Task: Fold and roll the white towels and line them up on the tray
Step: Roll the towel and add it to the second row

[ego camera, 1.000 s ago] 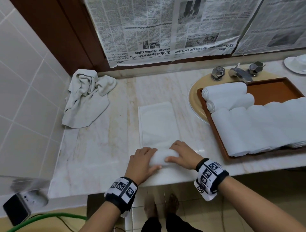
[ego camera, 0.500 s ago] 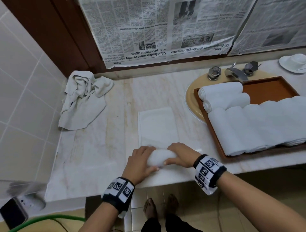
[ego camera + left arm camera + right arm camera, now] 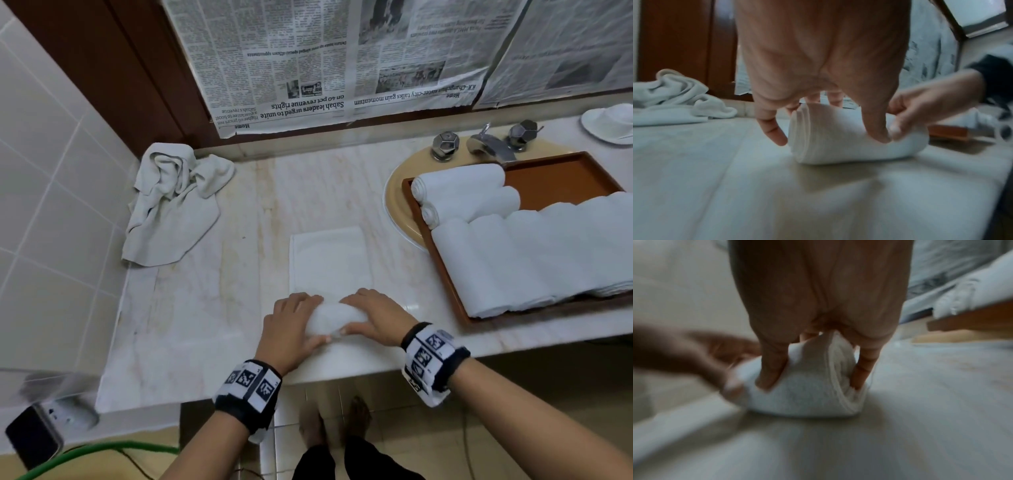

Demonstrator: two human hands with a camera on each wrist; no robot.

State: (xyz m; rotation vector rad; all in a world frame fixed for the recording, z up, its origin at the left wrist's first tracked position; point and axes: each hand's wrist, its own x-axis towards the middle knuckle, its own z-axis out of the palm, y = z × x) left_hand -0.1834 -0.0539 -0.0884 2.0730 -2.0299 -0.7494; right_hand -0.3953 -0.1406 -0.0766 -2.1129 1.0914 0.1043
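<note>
- Sitting on the near edge of the marble counter (image 3: pixel 191 308) is the half-rolled towel (image 3: pixel 334 318), its flat unrolled part stretching away toward the wall.
- Left hand (image 3: pixel 291 329) is curled over the roll's left end, thumb pressed into the front; the left wrist view shows the layered spiral at that end (image 3: pixel 797 129).
- Right hand (image 3: pixel 373 318) is clamped on the right end, thumb dug into the terry; that wrist view is pretty blurry though.
- Tray (image 3: pixel 561 178), brown with a raised rim, sits to the right, partly over the tan sink (image 3: pixel 394 205). A row of finished rolls (image 3: pixel 534 260) fills its near side, two more rolls (image 3: pixel 462 195) lie crosswise behind them.
- Crumpled greyish cloth (image 3: pixel 171 202) is dumped in the far-left corner, well apart from the hands.
- Chrome faucet (image 3: pixel 486 144) with faceted knobs behind the tray, white dish (image 3: pixel 609 123) far right.
- Newspaper (image 3: pixel 325 58) is taped over the wall behind, upside down.
- Counter is pale, glossy, with yellowish streaks; tiled wall (image 3: pixel 51 171) on the left.
</note>
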